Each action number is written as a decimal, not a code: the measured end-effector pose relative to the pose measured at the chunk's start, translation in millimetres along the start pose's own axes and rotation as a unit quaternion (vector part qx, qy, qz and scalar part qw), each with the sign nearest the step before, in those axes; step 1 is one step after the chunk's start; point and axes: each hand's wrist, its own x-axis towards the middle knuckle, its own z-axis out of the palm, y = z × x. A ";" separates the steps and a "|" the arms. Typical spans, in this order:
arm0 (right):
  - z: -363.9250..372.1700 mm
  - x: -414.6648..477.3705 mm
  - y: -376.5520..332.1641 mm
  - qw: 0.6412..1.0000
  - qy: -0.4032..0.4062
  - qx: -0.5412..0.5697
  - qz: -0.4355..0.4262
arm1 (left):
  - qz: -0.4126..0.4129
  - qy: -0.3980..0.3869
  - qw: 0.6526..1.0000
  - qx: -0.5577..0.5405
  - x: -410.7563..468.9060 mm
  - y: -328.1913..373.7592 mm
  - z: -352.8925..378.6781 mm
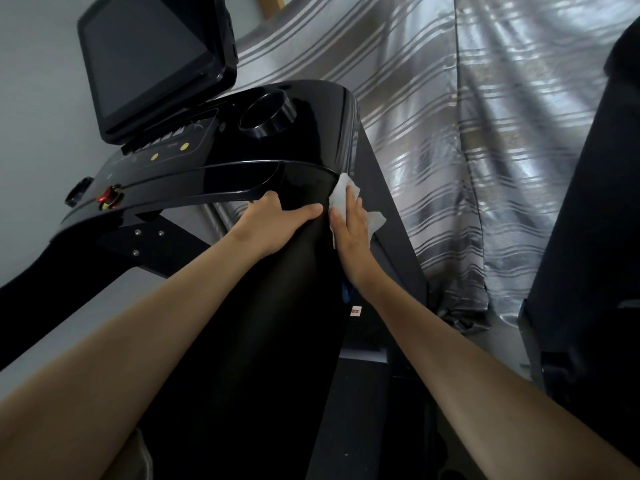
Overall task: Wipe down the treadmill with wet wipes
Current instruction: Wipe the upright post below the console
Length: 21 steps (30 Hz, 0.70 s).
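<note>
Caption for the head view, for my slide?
Wiping the treadmill: right hand presses a wet wipe to its side, left hand holds it.

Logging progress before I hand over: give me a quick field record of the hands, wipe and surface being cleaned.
left hand: grips the side arm below the console
right hand: flat, fingers straight, presses the wet wipe
wet wipe: white, crumpled, on the side arm's right edge
console: glossy black, screen dark
behind: striped grey curtain
</note>
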 end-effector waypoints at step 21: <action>-0.4 -43.1 -28.4 0.976 -0.108 -0.056 -0.181 | -0.044 -0.057 0.997 0.002 -54.0 -12.6 -13.2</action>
